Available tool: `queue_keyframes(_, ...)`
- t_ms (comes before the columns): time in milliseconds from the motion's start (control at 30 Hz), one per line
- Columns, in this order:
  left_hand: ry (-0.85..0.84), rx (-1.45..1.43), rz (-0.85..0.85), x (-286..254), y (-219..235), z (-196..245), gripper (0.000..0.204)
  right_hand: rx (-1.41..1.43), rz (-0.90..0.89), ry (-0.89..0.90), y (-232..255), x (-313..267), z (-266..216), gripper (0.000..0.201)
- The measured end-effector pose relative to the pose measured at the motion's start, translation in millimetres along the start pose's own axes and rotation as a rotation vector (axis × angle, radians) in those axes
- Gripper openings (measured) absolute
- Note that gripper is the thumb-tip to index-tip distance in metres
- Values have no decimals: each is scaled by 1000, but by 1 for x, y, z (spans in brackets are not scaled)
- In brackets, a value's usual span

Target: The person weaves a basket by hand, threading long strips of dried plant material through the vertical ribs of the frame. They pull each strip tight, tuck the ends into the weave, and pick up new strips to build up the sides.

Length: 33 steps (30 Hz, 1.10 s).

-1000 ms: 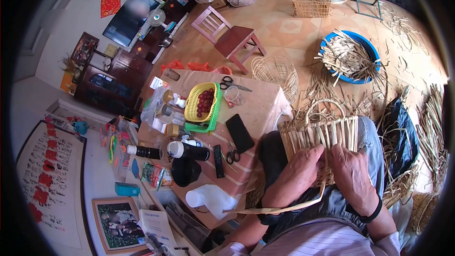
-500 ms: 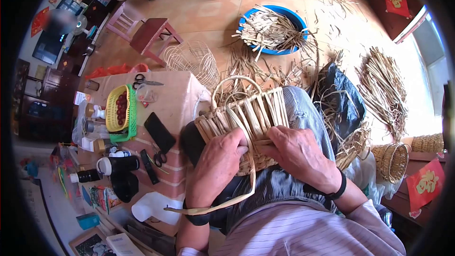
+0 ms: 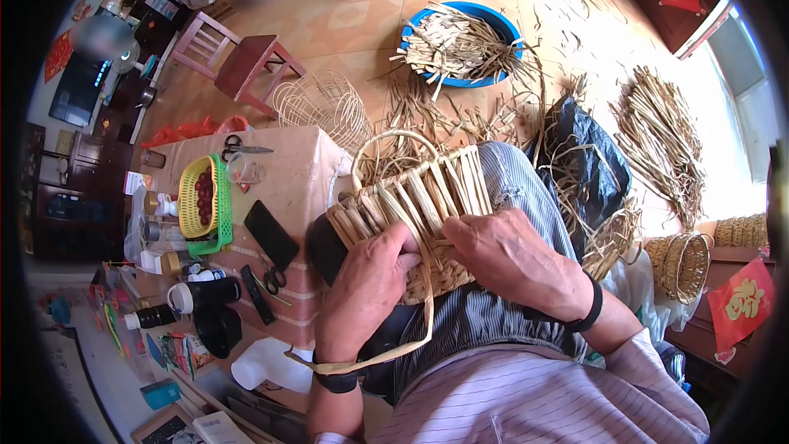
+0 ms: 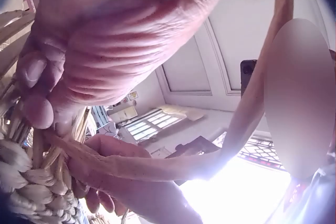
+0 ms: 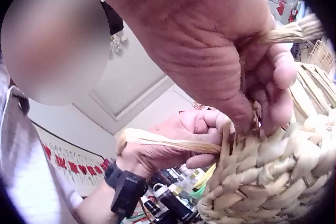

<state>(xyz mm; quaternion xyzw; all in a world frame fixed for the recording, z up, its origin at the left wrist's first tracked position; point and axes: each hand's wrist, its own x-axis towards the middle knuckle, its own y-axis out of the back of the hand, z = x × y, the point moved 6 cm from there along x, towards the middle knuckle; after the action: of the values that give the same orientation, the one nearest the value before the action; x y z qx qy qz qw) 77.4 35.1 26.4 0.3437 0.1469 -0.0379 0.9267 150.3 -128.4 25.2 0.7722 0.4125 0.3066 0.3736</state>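
The left hand was closed by pinching on straw strips at the edge of the woven basket, and the right hand pinched strips just beside it. This one basket, with one looped handle, lay on the person's lap. At the left stood a table with pinkish cloth, one black phone and two pairs of scissors. There, one yellow basket contained red fruits, partly over one green basket. Farther, on the tiled floor, were one blue tub, filled with straw pieces, and one wooden chair.
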Motion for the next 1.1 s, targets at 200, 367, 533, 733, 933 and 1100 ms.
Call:
queue_keyframes(200, -103, 53, 69, 0, 0, 4, 9, -22, 93, 88, 10, 11, -11, 13)
queue_keyframes(367, -52, 93, 137, -1, -5, 4, 13, -95, 143, 11, 2, 17, -19, 13)
queue_keyframes(533, -70, 95, 221, -3, -10, 3, 9, 14, 161, -152, -20, -12, -32, 14)
queue_keyframes(733, -61, 88, 230, -2, -8, 7, 9, 58, 260, -212, -22, -25, -9, 17)
queue_keyframes(933, 4, 94, 239, -3, -11, -1, 9, 125, 247, -187, -15, -19, 4, 18)
queue_keyframes(1100, 1, 74, 222, 0, -11, -6, 10, 181, 250, -197, -12, -12, 5, 18)
